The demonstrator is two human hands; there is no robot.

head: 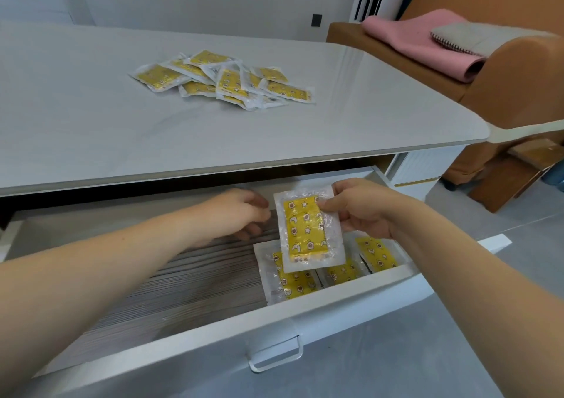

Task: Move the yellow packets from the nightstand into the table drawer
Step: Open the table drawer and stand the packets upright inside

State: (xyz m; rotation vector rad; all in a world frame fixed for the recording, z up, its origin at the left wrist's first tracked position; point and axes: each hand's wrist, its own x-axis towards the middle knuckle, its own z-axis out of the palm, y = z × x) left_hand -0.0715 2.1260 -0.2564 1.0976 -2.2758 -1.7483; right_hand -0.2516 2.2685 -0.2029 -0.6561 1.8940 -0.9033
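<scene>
My left hand (241, 214) is reaching into the open drawer (213, 330) with fingers loosely curled and grasping nothing. On the counter (76, 117) above, a pile of yellow packets (225, 80) is lying. My right hand (363, 208) is pinching one packet (308, 233) upright over the packets already lying in the drawer (293, 281) at its right end.

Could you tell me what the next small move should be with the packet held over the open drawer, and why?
Probably lower it and let go. The right hand pinches the held packet by its top corner, hanging over the packets in the drawer at the right end, inside the drawer. The left hand holds nothing beside it. A pile of packets waits on the tabletop.
</scene>
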